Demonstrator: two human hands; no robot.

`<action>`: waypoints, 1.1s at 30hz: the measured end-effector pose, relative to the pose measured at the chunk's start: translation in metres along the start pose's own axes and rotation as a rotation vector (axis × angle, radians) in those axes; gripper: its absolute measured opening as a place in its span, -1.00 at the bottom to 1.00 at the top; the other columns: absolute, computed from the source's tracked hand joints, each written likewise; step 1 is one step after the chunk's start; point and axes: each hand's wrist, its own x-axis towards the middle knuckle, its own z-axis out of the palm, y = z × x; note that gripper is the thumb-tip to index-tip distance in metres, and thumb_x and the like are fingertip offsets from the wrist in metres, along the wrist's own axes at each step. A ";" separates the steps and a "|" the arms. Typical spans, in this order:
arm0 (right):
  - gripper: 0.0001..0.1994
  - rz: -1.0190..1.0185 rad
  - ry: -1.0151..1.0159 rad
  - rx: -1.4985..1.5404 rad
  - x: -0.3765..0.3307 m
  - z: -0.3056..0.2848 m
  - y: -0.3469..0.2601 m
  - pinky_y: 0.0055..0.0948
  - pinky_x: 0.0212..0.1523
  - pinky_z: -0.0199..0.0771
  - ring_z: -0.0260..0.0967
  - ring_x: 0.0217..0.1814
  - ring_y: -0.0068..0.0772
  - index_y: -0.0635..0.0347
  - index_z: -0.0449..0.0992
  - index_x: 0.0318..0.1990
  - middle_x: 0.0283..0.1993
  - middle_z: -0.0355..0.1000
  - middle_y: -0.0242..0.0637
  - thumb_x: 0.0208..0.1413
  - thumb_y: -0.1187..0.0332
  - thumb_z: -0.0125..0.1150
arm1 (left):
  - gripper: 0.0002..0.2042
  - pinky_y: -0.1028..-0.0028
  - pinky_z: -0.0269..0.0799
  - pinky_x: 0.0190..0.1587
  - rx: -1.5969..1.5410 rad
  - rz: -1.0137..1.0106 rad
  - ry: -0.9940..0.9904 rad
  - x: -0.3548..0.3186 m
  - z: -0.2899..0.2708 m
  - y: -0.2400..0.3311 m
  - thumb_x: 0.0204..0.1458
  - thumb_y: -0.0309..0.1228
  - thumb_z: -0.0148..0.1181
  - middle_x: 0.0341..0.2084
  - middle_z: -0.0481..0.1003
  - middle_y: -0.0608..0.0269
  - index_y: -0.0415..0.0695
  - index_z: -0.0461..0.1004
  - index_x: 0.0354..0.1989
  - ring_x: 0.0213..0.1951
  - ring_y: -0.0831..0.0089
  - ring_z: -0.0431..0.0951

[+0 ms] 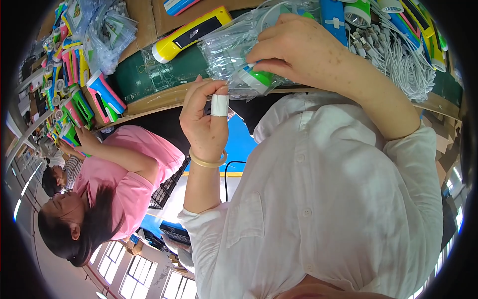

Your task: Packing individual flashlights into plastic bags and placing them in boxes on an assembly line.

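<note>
Clear plastic bag [234, 47], crinkled, held at bench edge, upper centre of scene. Green-and-white flashlight [255, 78] inside bag, lying tilted, white end pointing left, partly hidden by fingers. White cable coil faintly visible inside bag's upper part.

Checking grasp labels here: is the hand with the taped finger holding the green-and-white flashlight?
No. The left hand grips only the clear bag's edge; the right hand holds the green-and-white flashlight.

The workbench [149, 102] has a wooden edge and a green mat [164, 74]. On it lie a yellow flashlight [191, 32], white cables [403, 60], coloured flashlights [74, 79] and clear bags [107, 30].
</note>
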 end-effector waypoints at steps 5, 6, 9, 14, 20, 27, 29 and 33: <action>-0.85 -0.040 0.072 0.034 0.001 0.004 0.003 -0.09 -0.19 0.50 0.51 -0.25 -0.02 0.19 0.58 -0.36 -0.37 0.53 -0.17 0.07 0.29 0.27 | -0.91 0.08 0.32 0.27 -0.005 -0.011 0.010 -0.005 -0.002 -0.001 0.08 -0.56 0.26 -0.38 0.56 0.18 -0.23 0.57 -0.24 -0.27 0.34 0.57; -0.85 -0.063 0.115 0.061 0.000 0.004 0.005 -0.09 -0.19 0.50 0.51 -0.25 -0.01 0.19 0.59 -0.36 -0.36 0.53 -0.16 0.08 0.29 0.27 | -0.90 0.08 0.32 0.28 0.003 -0.004 0.009 -0.005 -0.002 0.000 0.08 -0.56 0.26 -0.37 0.56 0.17 -0.23 0.57 -0.24 -0.27 0.34 0.57; -0.85 -0.060 0.138 0.154 -0.003 0.007 0.010 -0.15 -0.23 0.50 0.51 -0.29 -0.03 0.19 0.62 -0.29 -0.32 0.55 -0.15 0.08 0.31 0.27 | -0.90 0.08 0.31 0.28 0.006 0.001 0.014 -0.006 -0.002 0.001 0.07 -0.57 0.26 -0.37 0.56 0.17 -0.24 0.58 -0.24 -0.28 0.33 0.57; -0.82 0.007 0.125 0.329 -0.005 0.003 0.014 -0.28 -0.32 0.47 0.50 -0.36 -0.14 0.20 0.63 -0.20 -0.30 0.56 -0.15 0.08 0.34 0.30 | -0.88 0.08 0.30 0.29 0.017 -0.018 0.012 -0.004 -0.001 0.004 0.05 -0.57 0.28 -0.36 0.57 0.16 -0.24 0.58 -0.23 -0.29 0.34 0.57; -0.82 -0.002 0.154 0.340 -0.009 0.002 0.015 -0.34 -0.37 0.46 0.50 -0.38 -0.21 0.21 0.63 -0.20 -0.32 0.56 -0.18 0.10 0.34 0.30 | -0.85 0.08 0.25 0.33 0.007 -0.069 0.038 -0.007 0.000 0.005 0.00 -0.57 0.34 -0.40 0.53 0.21 -0.24 0.58 -0.24 -0.33 0.39 0.54; -0.84 -0.051 0.204 0.239 -0.012 0.000 0.007 -0.31 -0.28 0.46 0.50 -0.30 -0.15 0.19 0.62 -0.23 -0.30 0.56 -0.26 0.12 0.31 0.30 | -0.83 0.52 0.43 -0.12 -0.123 -0.166 0.102 -0.019 0.002 0.003 0.00 -0.59 0.36 -0.32 0.52 0.21 -0.27 0.58 -0.22 -0.30 0.49 0.50; -0.85 -0.088 0.201 0.198 -0.010 0.002 0.002 -0.30 -0.22 0.45 0.49 -0.26 -0.15 0.15 0.61 -0.22 -0.27 0.56 -0.28 0.12 0.31 0.29 | -0.84 0.58 0.40 -0.20 -0.132 -0.164 0.109 -0.021 0.003 0.002 0.00 -0.59 0.36 -0.30 0.53 0.21 -0.28 0.58 -0.22 -0.29 0.50 0.50; -0.88 -0.168 0.205 0.169 -0.002 0.015 -0.010 -0.26 -0.07 0.40 0.47 -0.16 -0.20 0.05 0.58 -0.19 -0.21 0.52 -0.34 0.14 0.32 0.25 | -0.82 0.56 0.44 -0.13 -0.218 -0.210 0.147 -0.023 0.009 0.002 0.01 -0.67 0.32 -0.27 0.54 0.22 -0.27 0.58 -0.19 -0.23 0.51 0.51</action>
